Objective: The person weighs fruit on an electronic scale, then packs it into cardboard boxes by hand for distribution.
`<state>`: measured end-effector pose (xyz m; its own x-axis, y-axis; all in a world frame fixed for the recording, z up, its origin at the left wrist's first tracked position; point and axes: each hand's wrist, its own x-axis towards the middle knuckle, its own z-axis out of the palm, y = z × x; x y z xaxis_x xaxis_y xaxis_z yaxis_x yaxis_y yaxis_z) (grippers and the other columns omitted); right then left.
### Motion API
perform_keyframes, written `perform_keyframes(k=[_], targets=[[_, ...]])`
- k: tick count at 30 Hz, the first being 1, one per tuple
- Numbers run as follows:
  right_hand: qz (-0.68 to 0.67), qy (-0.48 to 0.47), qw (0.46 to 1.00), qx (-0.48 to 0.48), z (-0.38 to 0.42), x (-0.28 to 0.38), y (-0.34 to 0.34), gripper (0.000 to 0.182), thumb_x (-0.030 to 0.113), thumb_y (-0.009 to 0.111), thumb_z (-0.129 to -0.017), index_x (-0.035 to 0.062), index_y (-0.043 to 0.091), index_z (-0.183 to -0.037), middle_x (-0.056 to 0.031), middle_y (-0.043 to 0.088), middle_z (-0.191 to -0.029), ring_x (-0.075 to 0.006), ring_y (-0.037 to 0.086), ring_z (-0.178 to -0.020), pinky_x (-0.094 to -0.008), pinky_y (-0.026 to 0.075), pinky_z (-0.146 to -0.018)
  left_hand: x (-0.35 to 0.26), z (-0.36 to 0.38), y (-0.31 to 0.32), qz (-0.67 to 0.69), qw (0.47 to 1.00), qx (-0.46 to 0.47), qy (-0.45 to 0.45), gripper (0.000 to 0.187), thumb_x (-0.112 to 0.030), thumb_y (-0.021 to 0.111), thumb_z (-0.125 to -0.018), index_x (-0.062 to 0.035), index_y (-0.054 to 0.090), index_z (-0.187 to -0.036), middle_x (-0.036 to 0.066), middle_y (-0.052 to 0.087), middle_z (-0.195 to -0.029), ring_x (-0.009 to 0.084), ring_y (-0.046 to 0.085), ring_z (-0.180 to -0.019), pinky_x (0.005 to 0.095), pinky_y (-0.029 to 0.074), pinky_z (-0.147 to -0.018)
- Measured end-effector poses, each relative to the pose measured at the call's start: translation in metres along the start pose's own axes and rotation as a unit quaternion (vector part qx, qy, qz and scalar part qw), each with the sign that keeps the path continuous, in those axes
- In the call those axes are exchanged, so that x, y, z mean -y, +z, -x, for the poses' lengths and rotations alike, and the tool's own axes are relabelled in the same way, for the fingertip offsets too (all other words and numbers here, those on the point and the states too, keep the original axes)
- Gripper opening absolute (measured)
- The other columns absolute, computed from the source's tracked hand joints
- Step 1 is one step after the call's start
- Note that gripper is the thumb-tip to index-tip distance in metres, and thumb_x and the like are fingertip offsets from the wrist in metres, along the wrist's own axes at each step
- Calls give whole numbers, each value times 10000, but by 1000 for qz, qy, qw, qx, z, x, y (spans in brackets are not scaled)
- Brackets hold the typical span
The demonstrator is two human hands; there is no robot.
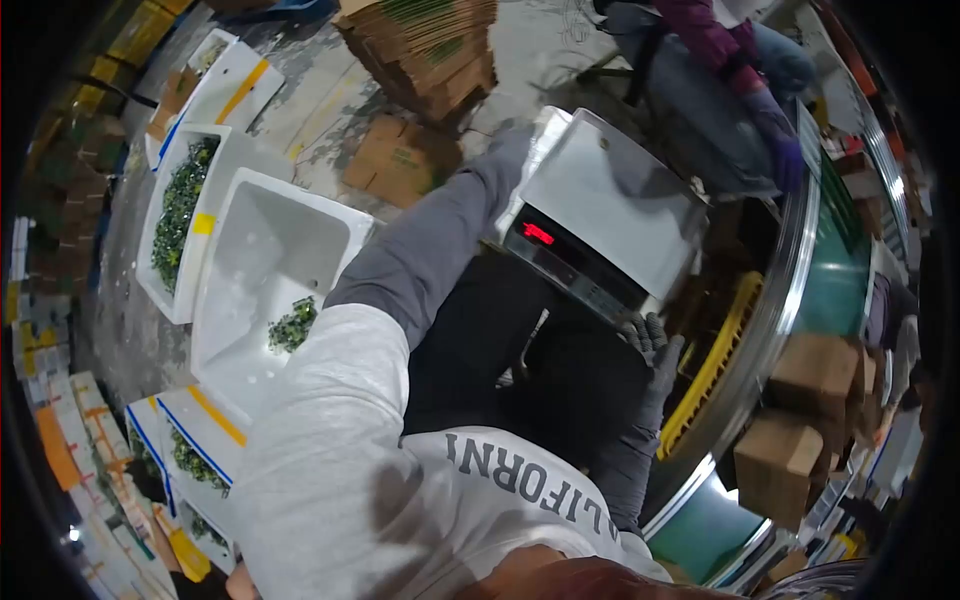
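Observation:
A digital scale [590, 262] with a wide pale weighing plate [612, 190] and red lit digits stands before my knees; the plate bears only shadows. My left arm, in a grey sleeve, reaches out along the scale's left side. At its far end my left hand [512, 150] is smeared by motion beside a white edge [547, 125], its fingers indistinct. In a grey glove, my right hand [652, 348] lies by the scale's front right corner, fingers apart and nothing between them. Left of my arm, a white foam box [232, 290] holds a small clump of leafy greens [292, 326].
Another foam box [180, 305] full of greens stands farther left. Beyond the scale are stacked flat cartons [430, 60] and a cardboard box [400, 160]. A person [690, 100] with purple sleeves sits at upper right. A yellow crate [715, 365] and metal-edged conveyor [800, 250] line my right.

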<state>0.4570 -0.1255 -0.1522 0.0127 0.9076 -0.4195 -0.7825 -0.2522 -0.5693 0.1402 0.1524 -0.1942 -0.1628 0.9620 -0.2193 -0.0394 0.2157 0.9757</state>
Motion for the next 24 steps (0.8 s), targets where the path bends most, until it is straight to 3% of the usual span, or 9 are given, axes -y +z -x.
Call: perform_keyframes(k=[1,2,4,5,6,11,18,23,24], targets=[[9,26,999,33,-15,3,-7,666,534,370,-957,-6,412,-1345,-205,491,-1311,-336,505,-1176,-477,434,-978,63,-40,-52,-36,991,-47,120,386,-367,563,-891,-31,585,-1079,113,609,-988,205,558,-833,358,469,-733],[6,32,998,55,-27,6,-4,667,537,366,-957,-2,411,-1348,-206,487,-1318,-335,501,-1181,-479,422,-991,51,-27,-86,-8,985,-150,-88,401,-373,542,-894,-10,599,-1056,112,611,-967,208,545,-823,348,456,-778],[25,25,996,77,-44,9,17,661,536,362,-959,1,419,-1343,-209,481,-1325,-340,486,-1197,-486,398,-1011,107,-30,-150,-253,933,-206,-154,435,-399,515,-894,-27,624,-1091,178,633,-1077,271,591,-1036,324,450,-873],[25,23,997,72,-52,10,29,654,524,372,-961,-12,420,-1333,-221,479,-1320,-348,492,-1188,-481,417,-995,154,-42,-185,-429,888,-124,-112,459,-420,518,-902,-60,609,-1172,213,587,-1204,291,539,-1178,335,430,-947],[42,22,996,71,-60,10,38,666,531,394,-950,-11,413,-1335,-213,474,-1324,-347,486,-1195,-477,427,-991,154,-34,-190,-475,859,-98,-166,451,-408,517,-902,-56,608,-1169,211,588,-1198,289,542,-1167,335,433,-941],[80,49,994,55,-89,-1,73,686,543,411,-939,-19,405,-1332,-216,454,-1337,-347,484,-1192,-465,443,-982,160,-20,-192,-516,808,-38,-284,412,-351,517,-901,-36,602,-1151,202,595,-1165,280,560,-1111,338,452,-908],[148,77,984,66,-103,-19,99,671,542,368,-954,-2,408,-1344,-198,479,-1311,-324,487,-1167,-462,392,-991,156,-22,-212,-466,837,-63,-280,356,-272,516,-900,-8,593,-1126,189,605,-1119,267,585,-1033,341,477,-862],[186,64,980,38,-105,-28,119,664,540,330,-965,2,410,-1345,-199,492,-1294,-335,490,-1167,-494,388,-997,123,-47,-240,-331,919,-136,-164,317,-215,516,-899,12,587,-1109,180,612,-1087,257,603,-978,343,495,-829],[178,84,980,6,-103,-29,131,601,493,349,-972,0,443,-1303,-181,523,-1226,-303,528,-1070,-452,428,-935,111,-55,-248,-261,945,-146,-131,309,-204,516,-899,16,586,-1105,178,613,-1080,255,607,-966,344,499,-823]])
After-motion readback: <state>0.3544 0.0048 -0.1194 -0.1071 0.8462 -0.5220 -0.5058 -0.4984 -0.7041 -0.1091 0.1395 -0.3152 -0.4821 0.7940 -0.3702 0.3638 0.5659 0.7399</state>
